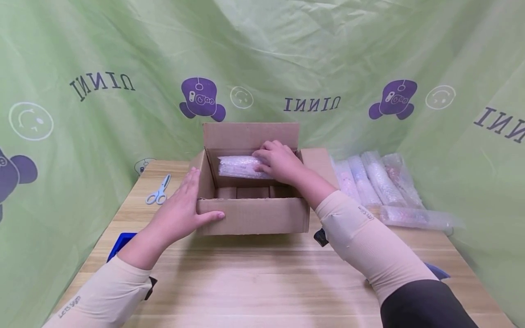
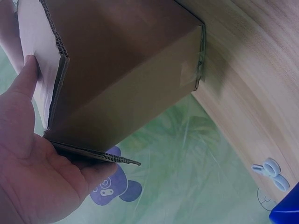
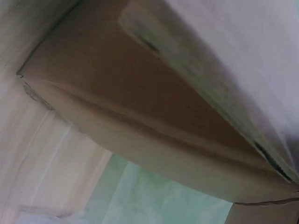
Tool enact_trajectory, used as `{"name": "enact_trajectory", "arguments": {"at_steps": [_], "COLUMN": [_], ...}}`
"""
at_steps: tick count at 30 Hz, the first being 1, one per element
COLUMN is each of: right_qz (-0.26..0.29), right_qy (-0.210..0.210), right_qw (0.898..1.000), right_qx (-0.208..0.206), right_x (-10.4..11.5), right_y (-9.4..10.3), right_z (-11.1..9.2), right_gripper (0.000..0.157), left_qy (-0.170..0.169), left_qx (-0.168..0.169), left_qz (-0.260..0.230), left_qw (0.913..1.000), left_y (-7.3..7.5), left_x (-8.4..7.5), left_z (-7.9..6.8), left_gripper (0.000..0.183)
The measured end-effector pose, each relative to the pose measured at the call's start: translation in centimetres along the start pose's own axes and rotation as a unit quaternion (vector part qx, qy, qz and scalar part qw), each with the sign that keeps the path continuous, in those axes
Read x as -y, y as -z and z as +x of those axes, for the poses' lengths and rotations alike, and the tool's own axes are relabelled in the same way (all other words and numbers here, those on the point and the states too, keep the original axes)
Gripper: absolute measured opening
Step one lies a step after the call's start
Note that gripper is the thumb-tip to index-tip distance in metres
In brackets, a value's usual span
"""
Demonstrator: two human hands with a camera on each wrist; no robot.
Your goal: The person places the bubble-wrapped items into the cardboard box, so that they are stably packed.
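An open cardboard box (image 1: 254, 217) stands on the table with its flaps spread outward. My left hand (image 1: 174, 214) rests on its near left corner, straight fingers along the left flap and thumb on the front flap (image 2: 43, 70). Inside the box, toward the back, my right hand (image 1: 280, 165) grips a clear bubble-wrapped packet (image 1: 235, 167) by its right end. The packet lies sideways above the box floor, and its contents are hidden by the wrap. In the right wrist view the box wall (image 3: 140, 93) fills most of the picture, and the hand is out of sight.
Several bubble-wrapped packets (image 1: 379, 177) lie at the right of the wooden table (image 1: 262, 282). Light blue scissors (image 1: 159, 193) lie left of the box. A blue object (image 1: 120, 242) shows partly behind the left forearm. Green printed cloth (image 1: 262, 50) hangs around the table.
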State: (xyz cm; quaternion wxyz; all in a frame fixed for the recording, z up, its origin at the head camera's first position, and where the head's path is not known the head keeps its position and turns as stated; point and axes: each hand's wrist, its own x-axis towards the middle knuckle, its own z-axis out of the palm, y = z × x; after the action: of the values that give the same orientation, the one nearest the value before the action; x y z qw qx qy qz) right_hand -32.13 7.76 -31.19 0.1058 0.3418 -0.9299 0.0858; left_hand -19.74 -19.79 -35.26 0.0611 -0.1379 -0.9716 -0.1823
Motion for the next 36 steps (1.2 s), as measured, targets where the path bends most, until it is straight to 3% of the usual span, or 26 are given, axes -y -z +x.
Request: {"name": "enact_trajectory", "arguments": {"at_steps": [15, 23, 30, 36], "right_qz": [0.039, 0.062, 0.083, 0.099], "right_qy": [-0.016, -0.014, -0.007, -0.023], "right_qw": [0.999, 0.996, 0.995, 0.993], "right_qx": [-0.019, -0.058, -0.061, -0.057], "right_x": [0.1, -0.5, -1.7, -3.6], "right_y": [-0.3, 0.5, 2.1, 4.9], "right_z": [-0.3, -0.9, -3.0, -6.1], "right_gripper": [0.043, 0.038, 0.042, 0.046], "left_qy": [0.009, 0.007, 0.012, 0.013], "left_qx": [-0.002, 0.002, 0.005, 0.005], "left_qz": [-0.001, -0.003, -0.007, -0.006], "left_qw": [1.0, 1.0, 0.9999, 0.9999], "left_y": [-0.1, -0.2, -0.3, -0.2], "left_x": [0.1, 0.0, 0.0, 0.1], "left_z": [-0.2, -0.1, 0.0, 0.1], "left_gripper": [0.129, 0.129, 0.129, 0.129]}}
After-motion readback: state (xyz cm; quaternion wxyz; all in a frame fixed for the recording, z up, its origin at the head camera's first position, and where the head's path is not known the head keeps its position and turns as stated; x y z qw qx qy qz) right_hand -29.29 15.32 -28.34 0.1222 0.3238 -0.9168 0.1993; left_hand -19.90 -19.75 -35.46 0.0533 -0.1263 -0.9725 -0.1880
